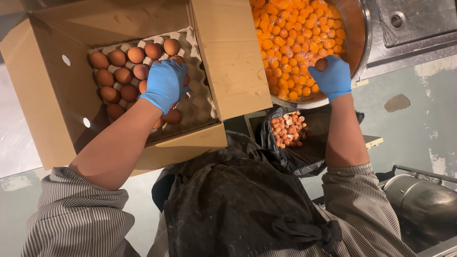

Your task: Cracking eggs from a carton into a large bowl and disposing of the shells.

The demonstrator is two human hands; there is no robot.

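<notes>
Head view looked straight down on two blue-gloved hands at work over containers. An open cardboard box [52, 95], flaps spread, sat on the person's left and held a grey pulp egg tray [197, 102] loaded with brown eggs [123, 75]. About fifteen eggs showed whole or in part; others may have lain hidden under the glove. The left hand [165, 84] was down on the tray with fingers curled over the eggs near the middle; whether it had closed on one could not be told.

To the right stood a large round metal bowl [360, 43], filled with a mass of orange yolks [295, 38], too many to count. The right hand [334, 77] hovered at the bowl's near rim, fingers wrapped round a single brown egg [321, 64] whose top poked out above the glove.

Below the bowl, a black plastic bag [304, 159] hung open with a heap of broken shells [288, 129] inside, brown and white pieces mixed.

Box and bowl rested on a steel bench [414, 28] with a round fitting set in its top. Beneath lay a worn grey-green floor [409, 123], patched where the coating had flaked. One rounded steel vessel [423, 204] stood at the lower right. The person wore a striped shirt and a dark stained apron [238, 204].
</notes>
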